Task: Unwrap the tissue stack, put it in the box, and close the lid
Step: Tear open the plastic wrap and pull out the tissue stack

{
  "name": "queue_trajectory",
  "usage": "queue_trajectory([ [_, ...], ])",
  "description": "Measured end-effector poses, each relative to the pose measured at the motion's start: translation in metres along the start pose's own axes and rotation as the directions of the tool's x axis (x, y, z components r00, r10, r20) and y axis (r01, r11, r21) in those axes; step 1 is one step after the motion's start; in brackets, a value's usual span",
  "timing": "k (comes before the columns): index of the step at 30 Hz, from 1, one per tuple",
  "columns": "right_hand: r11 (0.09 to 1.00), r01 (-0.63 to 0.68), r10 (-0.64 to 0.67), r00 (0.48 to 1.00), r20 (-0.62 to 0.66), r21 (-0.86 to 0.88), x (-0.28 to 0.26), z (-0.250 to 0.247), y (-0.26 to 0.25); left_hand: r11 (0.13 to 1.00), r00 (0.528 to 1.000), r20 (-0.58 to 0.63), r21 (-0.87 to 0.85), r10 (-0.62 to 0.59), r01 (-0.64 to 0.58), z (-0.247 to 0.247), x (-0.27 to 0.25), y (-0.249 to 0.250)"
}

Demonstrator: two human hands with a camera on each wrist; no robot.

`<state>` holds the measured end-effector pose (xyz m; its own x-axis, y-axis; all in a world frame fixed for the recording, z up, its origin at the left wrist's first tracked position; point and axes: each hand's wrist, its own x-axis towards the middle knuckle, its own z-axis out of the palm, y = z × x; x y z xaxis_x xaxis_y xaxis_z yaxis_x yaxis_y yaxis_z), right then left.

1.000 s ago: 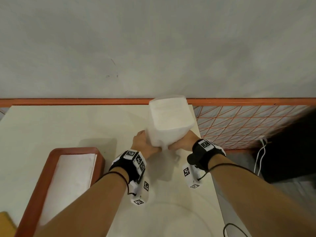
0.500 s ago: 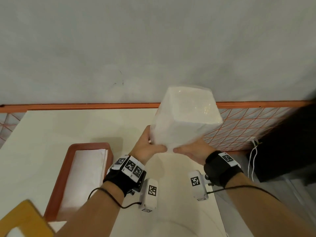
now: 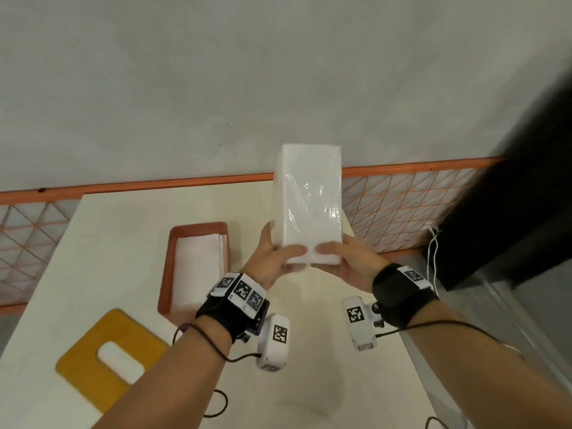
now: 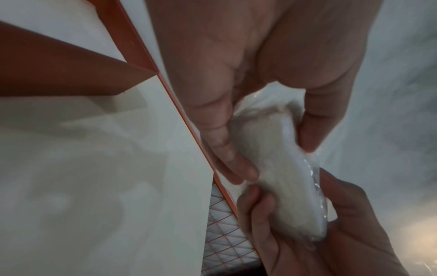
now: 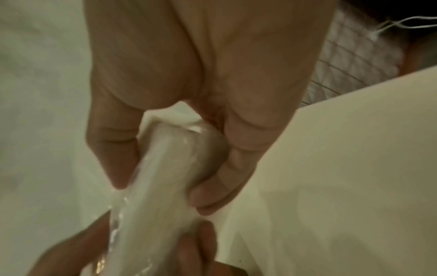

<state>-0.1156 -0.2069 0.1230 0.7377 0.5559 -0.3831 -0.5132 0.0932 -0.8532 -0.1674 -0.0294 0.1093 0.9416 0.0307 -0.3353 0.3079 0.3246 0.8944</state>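
box (image 3: pixel 198 239) holding tissues (image 3: pixel 198 267), lid (image 3: pixel 93 360) off

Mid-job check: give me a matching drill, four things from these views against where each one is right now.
Things:
1. plastic-wrapped white tissue stack
2. orange rectangular box
3. yellow slotted lid
4. left hand

Places:
A. flat on the table, near-left corner
B. raised above the table, in both hands
C. on the stack's lower left edge
D. on the table, left of the hands

Pairs: 1-B, 2-D, 3-A, 4-C
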Motion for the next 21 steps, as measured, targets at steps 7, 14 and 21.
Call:
queue_trajectory([
  [7, 0.949, -0.210, 0.251, 0.955, -0.160, 0.233, -0.025, 0.014, 0.041, 0.972, 0.999, 0.005, 0.230, -0.042, 0.040, -0.013, -0.043, -0.028],
  [14, 0.949, -0.306, 0.279, 0.924, -0.262, -0.069, -0.024, 0.012, 0.055, 0.972, 1.000, -0.011, 0.232, -0.027, 0.028, -0.021, -0.037, -0.053],
  [21, 0.742, -0.143, 0.025, 0.982, -0.187, -0.655, -0.015, -0.004, 0.030, 0.970, 0.982, -0.187, 0.229, -0.038, 0.081, -0.009, -0.018, -0.033],
])
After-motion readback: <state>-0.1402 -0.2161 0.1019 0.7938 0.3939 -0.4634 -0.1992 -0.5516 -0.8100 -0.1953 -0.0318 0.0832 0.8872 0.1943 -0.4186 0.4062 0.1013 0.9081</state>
